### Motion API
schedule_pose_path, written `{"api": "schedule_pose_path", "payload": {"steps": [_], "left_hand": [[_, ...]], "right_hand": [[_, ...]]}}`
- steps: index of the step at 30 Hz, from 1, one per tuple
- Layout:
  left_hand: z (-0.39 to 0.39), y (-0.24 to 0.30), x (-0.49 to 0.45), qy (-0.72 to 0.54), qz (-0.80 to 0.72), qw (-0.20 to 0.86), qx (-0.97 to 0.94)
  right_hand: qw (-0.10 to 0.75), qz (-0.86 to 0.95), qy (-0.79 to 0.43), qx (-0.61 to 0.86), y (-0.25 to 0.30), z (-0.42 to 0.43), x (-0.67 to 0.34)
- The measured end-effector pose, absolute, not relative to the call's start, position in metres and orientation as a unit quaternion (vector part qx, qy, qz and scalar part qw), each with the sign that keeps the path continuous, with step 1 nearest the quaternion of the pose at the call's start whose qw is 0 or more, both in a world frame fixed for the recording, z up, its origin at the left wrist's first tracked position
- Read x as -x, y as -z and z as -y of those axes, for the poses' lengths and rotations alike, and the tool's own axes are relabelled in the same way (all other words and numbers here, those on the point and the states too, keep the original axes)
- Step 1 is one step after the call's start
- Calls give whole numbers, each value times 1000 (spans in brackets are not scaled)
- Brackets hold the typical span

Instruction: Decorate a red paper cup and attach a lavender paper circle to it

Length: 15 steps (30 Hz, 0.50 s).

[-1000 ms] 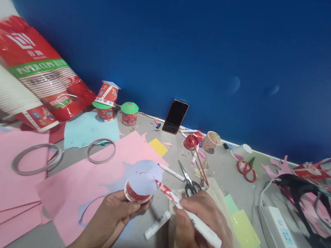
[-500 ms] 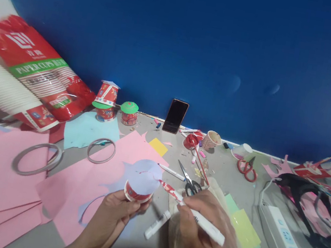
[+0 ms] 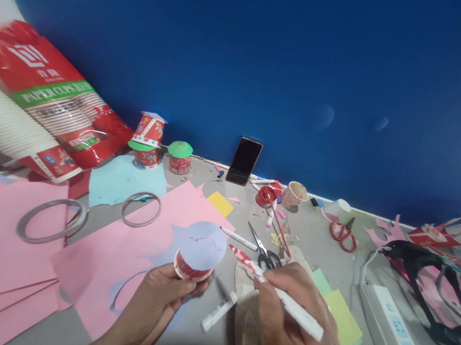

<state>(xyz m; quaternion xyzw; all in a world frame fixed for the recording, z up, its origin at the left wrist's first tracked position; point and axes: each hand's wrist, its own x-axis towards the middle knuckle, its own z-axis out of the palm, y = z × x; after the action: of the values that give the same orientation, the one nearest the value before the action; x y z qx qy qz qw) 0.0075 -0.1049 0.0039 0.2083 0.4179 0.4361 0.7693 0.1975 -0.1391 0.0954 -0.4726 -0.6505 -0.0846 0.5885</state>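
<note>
My left hand [image 3: 160, 302] is closed around a small red-patterned paper cup [image 3: 191, 271]. A round pale lilac paper disc [image 3: 203, 245] covers the cup's upper end and bears a few short red marks. In my right hand [image 3: 296, 331] is a white marker pen [image 3: 291, 309] with a red-stained front part, its tip pointing left and standing a little clear of the disc. Below, on the table, lies a white marker cap [image 3: 219, 312]. Scissors with black handles [image 3: 265, 254] and a thin white pen [image 3: 239, 239] lie just beyond my right hand.
Pink paper sheets [image 3: 0, 252] and grey tape rings [image 3: 52, 220] spread over the left. A bag of paper cups [image 3: 62, 91] leans behind them. A phone [image 3: 244, 161] stands against the blue wall. Red-handled scissors [image 3: 343, 237] and a power strip [image 3: 400, 336] lie on the right.
My right hand has drawn the marker back to the right, so its tip has come away from the disc's edge. The cup in my left hand has hardly moved.
</note>
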Motion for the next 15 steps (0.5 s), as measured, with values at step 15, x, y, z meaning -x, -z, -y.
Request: {"api": "schedule_pose_path", "payload": {"steps": [15], "left_hand": [[107, 9, -6, -416, -455, 741, -265]], "right_hand": [[582, 696, 72, 415, -102, 136, -181]]}}
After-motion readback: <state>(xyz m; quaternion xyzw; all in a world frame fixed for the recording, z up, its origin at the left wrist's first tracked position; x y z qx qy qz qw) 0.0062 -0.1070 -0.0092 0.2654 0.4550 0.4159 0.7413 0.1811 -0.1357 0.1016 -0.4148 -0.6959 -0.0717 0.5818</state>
